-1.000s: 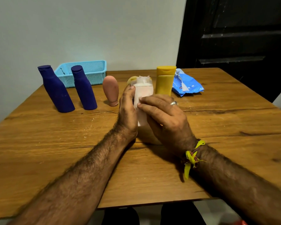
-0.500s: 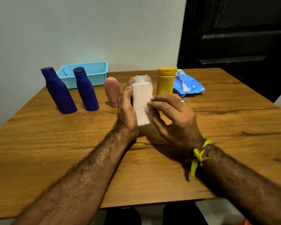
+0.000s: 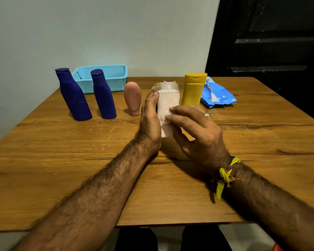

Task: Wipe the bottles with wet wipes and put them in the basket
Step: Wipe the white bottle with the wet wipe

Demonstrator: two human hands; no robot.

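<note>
My left hand (image 3: 150, 122) grips a pale pink-white bottle (image 3: 166, 102) that stands upright at the table's middle. My right hand (image 3: 198, 131) presses a white wet wipe (image 3: 168, 115) against the bottle's front with its fingertips. Two dark blue bottles (image 3: 73, 95) (image 3: 103, 95) and a small pink bottle (image 3: 132, 98) stand to the left. A yellow bottle (image 3: 193, 89) stands just right of the held one. The light blue basket (image 3: 116, 75) sits at the back left against the wall.
A blue wet-wipes pack (image 3: 218, 96) lies open behind the yellow bottle. The wooden table (image 3: 261, 142) ends close to the wall on the left and near a dark door on the right.
My right hand with the wipe has slid down and then back up across the bottle's front. My left hand has kept its hold on the bottle.
</note>
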